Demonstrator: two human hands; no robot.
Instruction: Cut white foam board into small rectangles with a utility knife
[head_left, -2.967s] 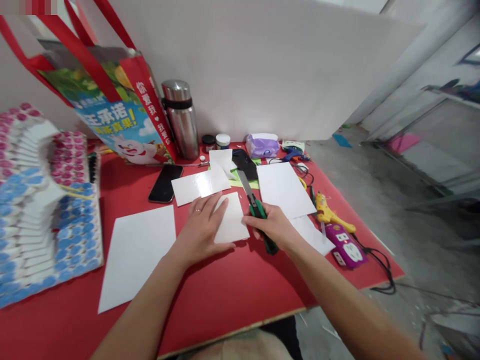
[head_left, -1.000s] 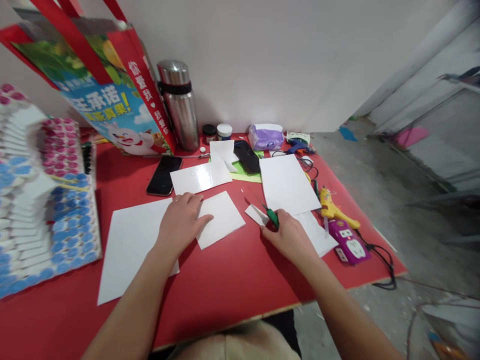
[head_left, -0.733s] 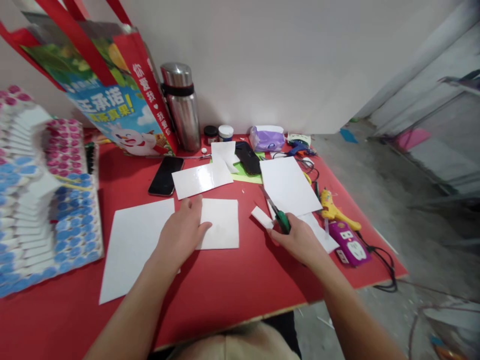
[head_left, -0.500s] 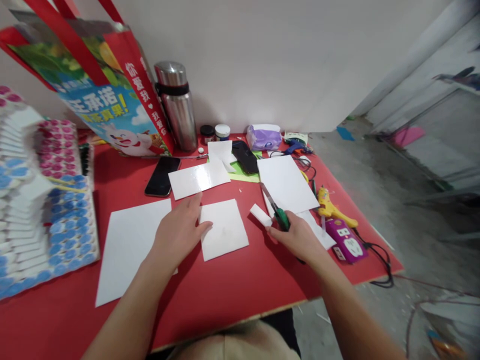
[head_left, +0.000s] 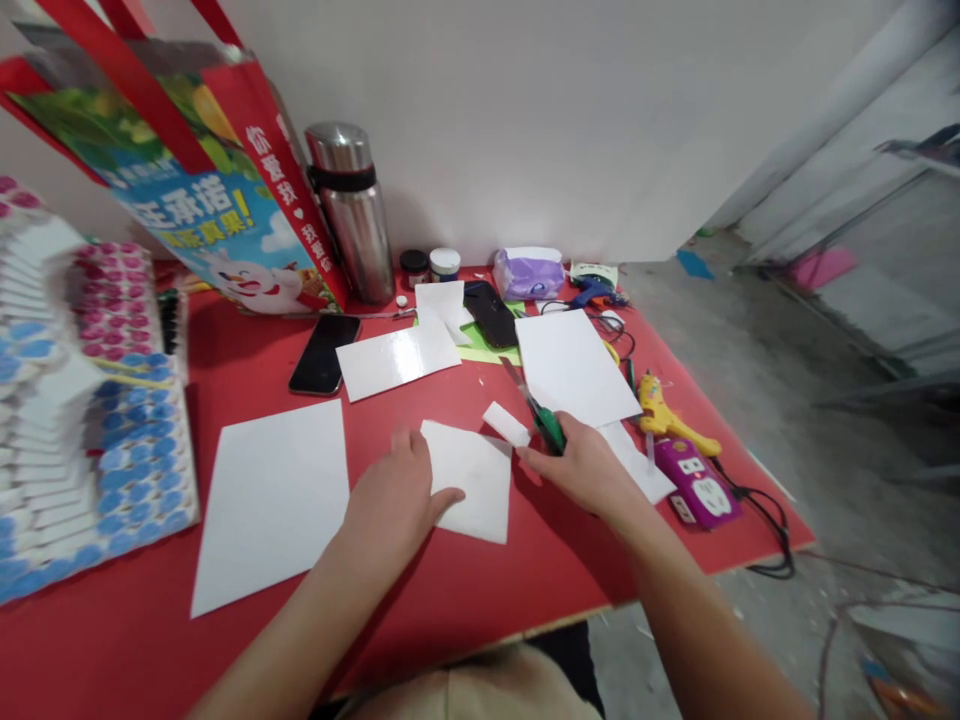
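Observation:
My left hand (head_left: pixel 397 500) rests flat, fingers spread, on the left edge of a small white square card (head_left: pixel 474 478) lying turned like a diamond on the red table (head_left: pixel 465 590). My right hand (head_left: pixel 581 468) is closed round a green-handled utility knife (head_left: pixel 534 408), its blade pointing up and left. A small cut-off white strip (head_left: pixel 506 424) lies just left of the blade, beside the card's upper corner.
A large white sheet (head_left: pixel 274 500) lies to the left, another (head_left: pixel 574 365) behind the knife. A glossy card (head_left: pixel 397 358), black phone (head_left: pixel 325 353), steel flask (head_left: pixel 351 212), red shopping bag (head_left: pixel 195 190), sticker sheets (head_left: pixel 90 400), yellow glue gun (head_left: pixel 667 410) and purple power strip (head_left: pixel 697 488) surround them. The table's edge is at the right.
The small card has slid right and toward me and rotated under my left hand. My right hand with the knife has shifted a little left toward it.

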